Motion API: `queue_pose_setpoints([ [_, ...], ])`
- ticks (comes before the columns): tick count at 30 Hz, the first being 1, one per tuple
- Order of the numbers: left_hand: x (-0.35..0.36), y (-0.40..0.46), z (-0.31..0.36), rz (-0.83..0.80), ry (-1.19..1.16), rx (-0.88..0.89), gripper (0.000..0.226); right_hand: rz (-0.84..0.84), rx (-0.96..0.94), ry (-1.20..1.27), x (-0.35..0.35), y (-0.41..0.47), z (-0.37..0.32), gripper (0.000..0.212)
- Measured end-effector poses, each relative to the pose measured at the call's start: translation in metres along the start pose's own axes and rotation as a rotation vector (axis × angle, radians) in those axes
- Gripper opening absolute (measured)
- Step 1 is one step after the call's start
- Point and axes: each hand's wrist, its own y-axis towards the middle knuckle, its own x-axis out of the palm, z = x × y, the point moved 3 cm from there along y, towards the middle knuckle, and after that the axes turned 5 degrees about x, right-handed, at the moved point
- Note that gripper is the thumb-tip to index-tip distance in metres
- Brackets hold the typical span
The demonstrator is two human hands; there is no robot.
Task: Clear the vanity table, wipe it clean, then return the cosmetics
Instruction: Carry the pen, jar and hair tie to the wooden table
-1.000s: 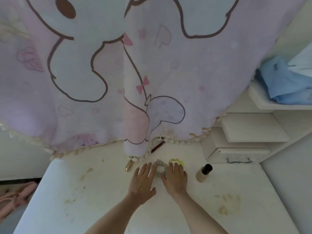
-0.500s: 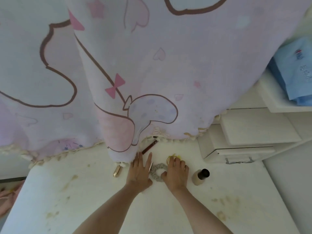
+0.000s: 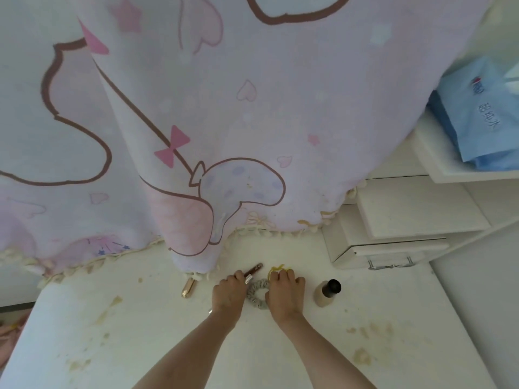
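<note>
The left hand (image 3: 228,293) has its fingers curled around a slim dark-red pencil with a metal band (image 3: 252,271); the pencil tip projects beyond the fingers toward the curtain, and a short metallic end shows below the hand. The right hand (image 3: 283,292) has its fingers curled down over a yellow hair tie (image 3: 276,268), apparently pinching it; the contact itself is hidden by the fingers.

Landmark: the grey scrunchie (image 3: 257,293), which lies flat on the vanity table (image 3: 157,346) between the 2 hands and touches both.

1. The pencil lies just left of and beyond the scrunchie.
2. The yellow hair tie lies just beyond the scrunchie, to its right.
3. A gold tube (image 3: 187,287) lies left of the scrunchie, past the left hand, at the curtain hem.
4. A beige bottle with a black cap (image 3: 327,292) stands right of the scrunchie, past the right hand, tilted.
5. A pink cartoon-print curtain (image 3: 224,122) hangs beyond the scrunchie, its fringe reaching the table top.
6. A white drawer unit (image 3: 393,237) sits far right of the scrunchie, with a blue pack (image 3: 477,119) on the shelf above.

Task status, as judged: clearing is at an early stage. At least 5 items are on the surface, 2 of them in hand. Brown and yellowish stains (image 3: 362,356) are spread across the top, so wiping is not yet done. Returning the cosmetics follows that
</note>
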Motion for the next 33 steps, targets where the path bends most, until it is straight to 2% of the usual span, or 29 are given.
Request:
queue_pose_setpoints([
  [8,-0.010,-0.023,-0.008,0.011,-0.065,-0.031,0.028,0.033,-0.103,0.096,-0.013,-0.008,-0.003,0.041],
  [14,-0.023,-0.041,-0.011,0.076,-0.077,0.017,0.027,-0.216,-0.042,-0.041,-0.017,-0.025,-0.010,0.034],
  [17,-0.029,-0.043,-0.011,0.107,-0.079,0.093,0.027,-0.274,0.007,-0.045,-0.017,-0.039,-0.017,0.027],
  [18,-0.031,-0.043,-0.010,0.113,-0.080,0.115,0.027,-0.267,0.042,-0.026,-0.018,-0.043,-0.018,0.026],
  [22,-0.039,-0.044,-0.008,0.130,-0.047,0.238,0.029,-0.032,0.216,0.136,-0.037,-0.059,-0.017,0.021],
  [26,-0.052,-0.062,0.003,0.196,-0.008,0.407,0.028,0.128,0.353,0.279,-0.055,-0.096,-0.010,0.020],
  [29,-0.060,-0.088,0.021,0.230,0.055,0.573,0.027,0.185,0.479,0.319,-0.072,-0.137,0.001,0.008],
  [33,-0.067,-0.132,0.062,0.244,0.076,0.756,0.029,0.210,0.635,0.263,-0.092,-0.203,0.022,0.021],
])
